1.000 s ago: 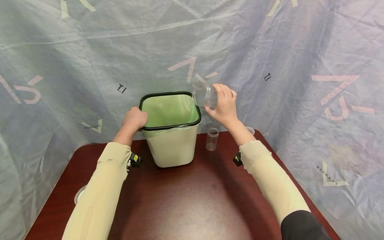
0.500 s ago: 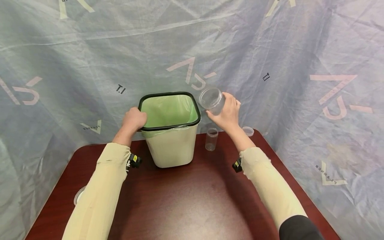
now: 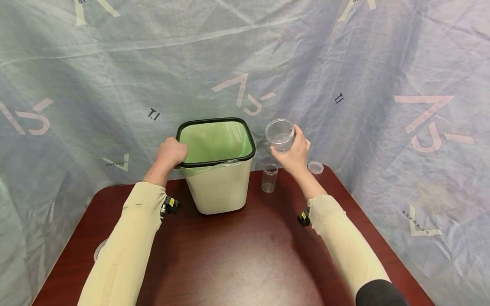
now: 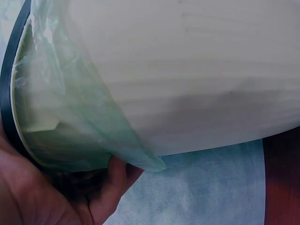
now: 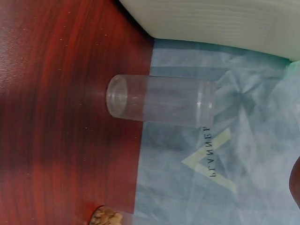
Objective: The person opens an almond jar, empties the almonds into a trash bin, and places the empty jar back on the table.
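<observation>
At the bin's left side, my left hand (image 3: 172, 151) grips the black rim (image 3: 218, 162) of a cream trash bin (image 3: 220, 189) lined with a thin green bag (image 3: 206, 140). In the left wrist view, its curled fingers (image 4: 112, 192) lie under the edge of the liner. My right hand (image 3: 294, 153) holds a clear plastic jar (image 3: 280, 134) above the table, right of the bin, its mouth tilted toward me. No contents show in it. Below that hand a second clear jar (image 3: 269, 179) stands upright and lidless beside the bin, also seen in the right wrist view (image 5: 159, 99).
A whitish round lid (image 3: 315, 167) shows at the back right, partly behind my right arm. Brown nut-like pieces (image 5: 107, 216) sit in a clear container at the right wrist view's lower edge. My left sleeve partly covers a round clear item (image 3: 100, 250). Grey sheeting (image 3: 191, 76) hangs behind the table.
My right hand has moved right and down, away from the bin, turning the jar from sideways to mouth-up and tilted. My left hand stays on the rim.
</observation>
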`<state>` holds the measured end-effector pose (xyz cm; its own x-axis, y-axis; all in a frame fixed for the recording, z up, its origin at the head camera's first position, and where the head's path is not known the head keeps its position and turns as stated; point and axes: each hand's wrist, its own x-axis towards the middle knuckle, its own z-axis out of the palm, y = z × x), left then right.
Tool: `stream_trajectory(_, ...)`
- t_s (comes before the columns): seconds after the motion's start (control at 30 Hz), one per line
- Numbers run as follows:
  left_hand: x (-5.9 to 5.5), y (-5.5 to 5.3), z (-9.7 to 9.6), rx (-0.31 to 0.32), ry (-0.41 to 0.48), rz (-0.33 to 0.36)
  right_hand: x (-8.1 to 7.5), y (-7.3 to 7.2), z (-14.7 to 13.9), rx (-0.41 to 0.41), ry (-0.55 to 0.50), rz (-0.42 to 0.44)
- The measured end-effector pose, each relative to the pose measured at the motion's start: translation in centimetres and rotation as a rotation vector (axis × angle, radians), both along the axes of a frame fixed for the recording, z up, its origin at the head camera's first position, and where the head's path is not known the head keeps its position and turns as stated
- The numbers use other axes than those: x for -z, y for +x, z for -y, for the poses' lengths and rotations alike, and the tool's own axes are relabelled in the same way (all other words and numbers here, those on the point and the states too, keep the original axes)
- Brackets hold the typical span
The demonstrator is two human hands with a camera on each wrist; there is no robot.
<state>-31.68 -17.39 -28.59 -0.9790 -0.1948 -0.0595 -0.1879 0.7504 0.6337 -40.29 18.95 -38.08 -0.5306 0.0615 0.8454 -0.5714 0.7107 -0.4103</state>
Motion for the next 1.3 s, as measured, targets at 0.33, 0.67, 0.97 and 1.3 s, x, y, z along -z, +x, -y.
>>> stream_trajectory(0.33,0.1,-0.1,0.1,-0.002,-0.005,-0.003,1.8,0.0,-0.9,0.016,-0.105,0.109)
stream_trajectory(0.67,0.1,0.0,0.1,-0.012,-0.010,-0.005,3.1,0.5,-1.5,0.068,-0.191,0.216)
stream_trajectory(0.97,0.3,-0.1,0.2,-0.006,-0.015,-0.003,4.6,0.6,-2.1,0.053,-0.211,0.252)
stream_trajectory(1.3,0.2,0.1,0.1,-0.008,-0.013,-0.005,6.0,0.6,-2.5,0.049,-0.230,0.257)
